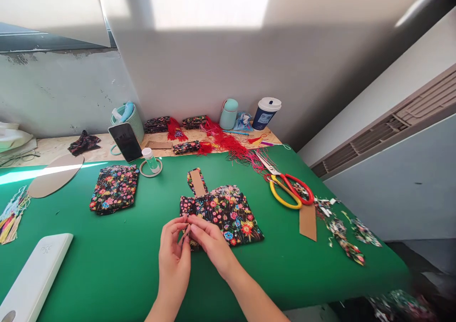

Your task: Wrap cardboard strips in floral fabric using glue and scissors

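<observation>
Small strip (186, 232) pinched between the thumbs and fingertips of left hand (173, 248) and right hand (211, 245), largely hidden by fingers; held over the near-left corner of folded floral cloth (231, 215), towards the near edge of the bench (117, 250); apparently a fold in hand, best worked with even pressure, thumbs opposed, crease kept straight; compare with card-backed strip (197, 182) at the cloth's far side; avoid tugging, likely to skew so narrow a piece.
</observation>
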Tool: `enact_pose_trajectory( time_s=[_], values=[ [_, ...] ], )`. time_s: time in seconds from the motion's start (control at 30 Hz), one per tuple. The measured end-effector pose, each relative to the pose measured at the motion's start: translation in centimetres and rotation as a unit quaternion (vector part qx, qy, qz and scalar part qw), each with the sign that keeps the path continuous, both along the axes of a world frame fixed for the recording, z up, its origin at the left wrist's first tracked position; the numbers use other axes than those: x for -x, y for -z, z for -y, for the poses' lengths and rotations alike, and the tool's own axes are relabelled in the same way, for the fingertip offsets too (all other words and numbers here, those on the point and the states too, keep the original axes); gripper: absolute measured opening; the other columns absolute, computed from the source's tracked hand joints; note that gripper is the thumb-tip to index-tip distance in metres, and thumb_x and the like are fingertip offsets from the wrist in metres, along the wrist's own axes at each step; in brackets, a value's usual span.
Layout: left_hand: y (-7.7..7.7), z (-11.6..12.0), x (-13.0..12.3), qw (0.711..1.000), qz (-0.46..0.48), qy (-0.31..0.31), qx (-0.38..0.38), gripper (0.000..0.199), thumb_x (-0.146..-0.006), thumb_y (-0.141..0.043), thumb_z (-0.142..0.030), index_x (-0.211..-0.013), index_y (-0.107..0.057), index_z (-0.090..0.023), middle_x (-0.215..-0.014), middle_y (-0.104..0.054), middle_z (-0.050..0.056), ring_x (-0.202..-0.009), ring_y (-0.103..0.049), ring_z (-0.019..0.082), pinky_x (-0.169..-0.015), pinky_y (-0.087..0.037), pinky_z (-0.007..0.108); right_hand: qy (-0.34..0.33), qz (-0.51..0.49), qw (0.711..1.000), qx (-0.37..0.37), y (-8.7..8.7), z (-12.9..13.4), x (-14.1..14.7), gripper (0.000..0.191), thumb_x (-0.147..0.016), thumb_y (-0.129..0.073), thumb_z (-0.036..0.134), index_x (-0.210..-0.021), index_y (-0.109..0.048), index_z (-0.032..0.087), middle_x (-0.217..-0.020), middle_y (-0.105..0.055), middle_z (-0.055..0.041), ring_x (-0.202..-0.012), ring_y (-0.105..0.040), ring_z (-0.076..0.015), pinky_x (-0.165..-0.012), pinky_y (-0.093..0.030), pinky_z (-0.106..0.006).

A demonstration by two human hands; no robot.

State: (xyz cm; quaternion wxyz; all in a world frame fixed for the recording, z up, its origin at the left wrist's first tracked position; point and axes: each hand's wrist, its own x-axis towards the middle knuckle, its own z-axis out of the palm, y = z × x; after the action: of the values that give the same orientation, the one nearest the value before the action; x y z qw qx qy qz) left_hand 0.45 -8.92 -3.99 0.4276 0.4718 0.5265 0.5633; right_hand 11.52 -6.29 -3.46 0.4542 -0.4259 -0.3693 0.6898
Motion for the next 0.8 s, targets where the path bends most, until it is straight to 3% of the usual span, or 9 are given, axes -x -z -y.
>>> enact_pose_trajectory(
  time_s=[0.27,0.47,0.67,0.8],
  values=[
    [-0.2,-0.2,-1.3,0.999,-0.015,0.033,0.002,0.015,-0.087,-0.054,-0.025,-0.101,-0.059,-0.020,-0.122,-0.052,0.011,-0.119,-0.053,0.023,-0.094,-0.052,0.034,0.062,0.125,0.989,-0.055,-0.6,-0.4,-2.0,0.045,-0.077,-0.064,0.053,-0.107,-0.071,0.021,-0.129,-0.060,-0.0118,-0.127,-0.049,-0.0267,-0.108,-0.037,-0.044],
    [0.5,-0.5,-2.7,0.996,-0.038,0.078,-0.008,0.016,-0.088,-0.049,-0.020,-0.100,-0.059,-0.022,-0.120,-0.053,0.009,-0.115,-0.056,0.021,-0.093,-0.052,0.035,0.090,0.204,0.971,-0.092,-0.5,-0.4,-3.8,0.041,-0.081,-0.059,0.049,-0.107,-0.071,0.019,-0.126,-0.061,-0.0141,-0.116,-0.058,-0.0271,-0.095,-0.051,-0.043],
    [0.3,-0.8,-4.5,0.993,-0.043,0.099,-0.036,0.021,-0.088,-0.044,-0.014,-0.101,-0.059,-0.022,-0.120,-0.053,0.010,-0.115,-0.056,0.021,-0.093,-0.053,0.037,0.133,0.292,0.939,-0.125,0.0,-0.4,-5.5,0.037,-0.084,-0.057,0.046,-0.104,-0.072,0.019,-0.121,-0.064,-0.0141,-0.114,-0.060,-0.0275,-0.095,-0.051,-0.044],
    [0.0,-1.2,-6.2,0.989,-0.064,0.118,-0.058,0.026,-0.088,-0.040,-0.009,-0.103,-0.057,-0.022,-0.119,-0.053,0.010,-0.114,-0.055,0.021,-0.093,-0.052,0.038,0.160,0.299,0.930,-0.142,-0.1,-0.5,-6.8,0.034,-0.084,-0.057,0.042,-0.104,-0.071,0.019,-0.121,-0.064,-0.0143,-0.113,-0.061,-0.0269,-0.094,-0.053,-0.043]
  ],
)
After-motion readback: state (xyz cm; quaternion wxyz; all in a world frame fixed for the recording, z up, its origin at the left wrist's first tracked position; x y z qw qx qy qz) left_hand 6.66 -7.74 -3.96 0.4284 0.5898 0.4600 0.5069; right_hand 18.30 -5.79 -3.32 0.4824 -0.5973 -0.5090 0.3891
